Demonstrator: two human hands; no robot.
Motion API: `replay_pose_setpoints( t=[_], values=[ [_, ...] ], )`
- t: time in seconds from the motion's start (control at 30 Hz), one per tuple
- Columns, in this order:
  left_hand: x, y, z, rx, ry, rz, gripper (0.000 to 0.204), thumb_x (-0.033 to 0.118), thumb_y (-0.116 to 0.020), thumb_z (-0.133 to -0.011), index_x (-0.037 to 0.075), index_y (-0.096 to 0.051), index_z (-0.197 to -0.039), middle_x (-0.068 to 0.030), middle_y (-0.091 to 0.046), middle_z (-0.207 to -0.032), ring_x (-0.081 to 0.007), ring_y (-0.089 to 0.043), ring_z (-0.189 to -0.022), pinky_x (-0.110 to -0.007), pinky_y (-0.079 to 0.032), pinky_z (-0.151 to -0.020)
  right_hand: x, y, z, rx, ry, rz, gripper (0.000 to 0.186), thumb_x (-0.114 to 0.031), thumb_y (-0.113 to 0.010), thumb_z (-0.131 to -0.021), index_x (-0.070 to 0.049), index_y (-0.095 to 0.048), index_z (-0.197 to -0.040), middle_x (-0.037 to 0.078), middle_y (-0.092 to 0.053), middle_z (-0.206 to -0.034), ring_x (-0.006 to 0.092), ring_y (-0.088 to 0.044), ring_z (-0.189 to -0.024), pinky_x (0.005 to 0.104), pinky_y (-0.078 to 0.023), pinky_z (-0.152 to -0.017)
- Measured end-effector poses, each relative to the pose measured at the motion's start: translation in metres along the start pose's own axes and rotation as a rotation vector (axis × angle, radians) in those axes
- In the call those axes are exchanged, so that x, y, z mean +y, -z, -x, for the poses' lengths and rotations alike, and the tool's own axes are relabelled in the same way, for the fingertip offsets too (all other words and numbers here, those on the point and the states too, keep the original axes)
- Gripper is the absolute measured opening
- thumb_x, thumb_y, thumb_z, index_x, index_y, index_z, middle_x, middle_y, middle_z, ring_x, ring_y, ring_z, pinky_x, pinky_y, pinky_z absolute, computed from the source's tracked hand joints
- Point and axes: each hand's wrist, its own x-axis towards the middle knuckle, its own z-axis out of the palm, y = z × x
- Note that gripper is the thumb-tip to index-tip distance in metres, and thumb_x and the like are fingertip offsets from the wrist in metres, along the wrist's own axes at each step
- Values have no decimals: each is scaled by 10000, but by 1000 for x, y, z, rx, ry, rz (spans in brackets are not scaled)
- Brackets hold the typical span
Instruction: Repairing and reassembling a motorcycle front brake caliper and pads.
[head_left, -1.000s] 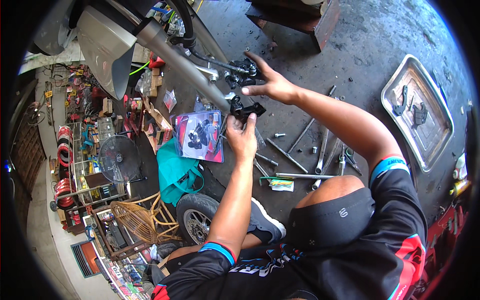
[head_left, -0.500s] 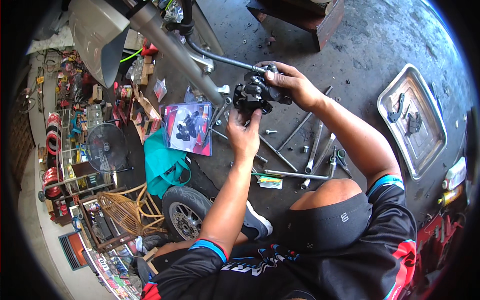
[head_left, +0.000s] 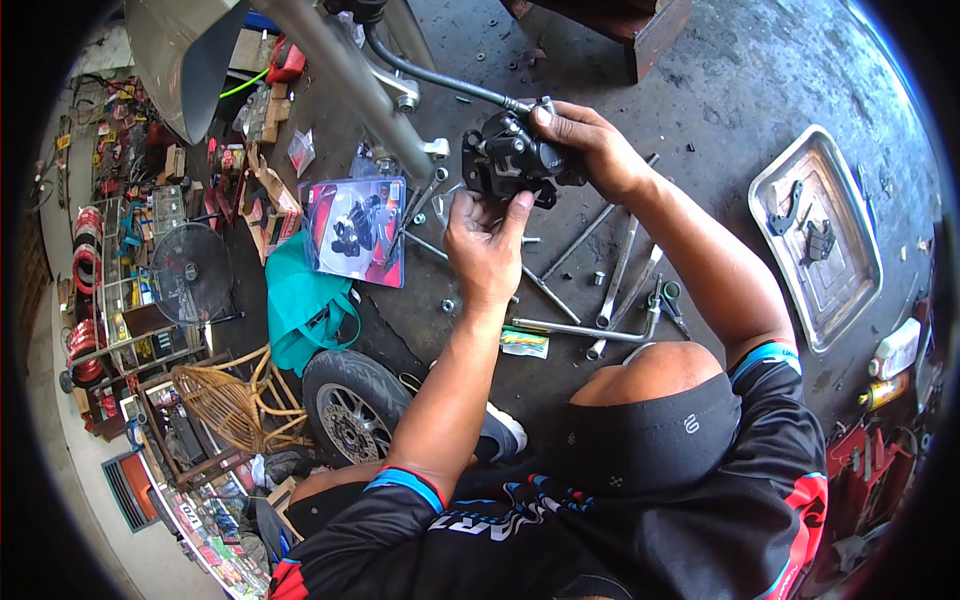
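Between my hands is a black brake caliper [head_left: 512,158], held up near the lower end of a grey fork leg [head_left: 375,110]. A dark brake hose [head_left: 440,87] runs down to its top right. My right hand [head_left: 595,145] grips the caliper's right side, thumb near the hose end. From below, my left hand [head_left: 482,240] is closed on its lower edge, thumb pressed to the underside; some of its fingers are hidden behind the caliper. Left of it lies a picture package [head_left: 352,232] showing a caliper.
Wrenches [head_left: 618,275], an L-shaped bar [head_left: 580,328], pliers [head_left: 672,303] and loose bolts lie on the floor below the caliper. A metal tray [head_left: 850,300] with black parts stands at right. At left are a wheel [head_left: 352,405], a teal bag [head_left: 305,318], a wicker chair [head_left: 225,405] and a fan [head_left: 190,270].
The view has shifted slightly, so the surroundings sit a little further left. The caliper has tilted a bit between my hands; both hands keep hold of it.
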Motion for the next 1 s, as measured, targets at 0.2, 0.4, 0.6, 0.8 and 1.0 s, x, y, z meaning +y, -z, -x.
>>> replay_pose_setpoints(
  t=[0.2,0.4,0.6,0.8,1.0],
  values=[
    [13,-4,2,-26,14,1,286,20,-715,-860,-32,-556,-1092,-98,-673,-1034,-130,-652,-923,-254,-520,-813,4,2,0,8,-53,12,452,-489,-565,-953,-53,-667,-1018,-7,-634,-795,59,-526,-662,218,-386,-581],
    [19,-6,10,-57,38,20,303,6,-714,-854,-37,-560,-1112,-105,-674,-1034,-130,-657,-917,-243,-525,-804,1,-8,4,36,-16,12,449,-488,-562,-956,-59,-681,-1014,-9,-652,-821,61,-543,-688,224,-409,-613],
    [13,-7,14,-57,-1,5,331,6,-711,-853,-36,-554,-1142,-123,-661,-1033,-170,-669,-896,-297,-599,-765,-3,-4,9,5,-52,73,518,-509,-508,-971,-34,-629,-1138,61,-691,-990,113,-636,-844,247,-498,-753],
    [12,-6,16,-62,3,-3,343,9,-718,-848,-43,-547,-1141,-135,-657,-1036,-182,-671,-899,-301,-603,-758,-7,-7,13,7,-56,52,509,-513,-523,-963,-40,-633,-1115,42,-687,-961,103,-628,-824,244,-494,-744],
    [11,-7,20,-48,11,-6,341,8,-719,-846,-46,-548,-1135,-139,-652,-1033,-193,-671,-899,-316,-611,-765,-9,-10,16,10,-52,46,507,-518,-525,-961,-44,-635,-1105,51,-689,-949,101,-631,-820,243,-497,-743]
  ],
)
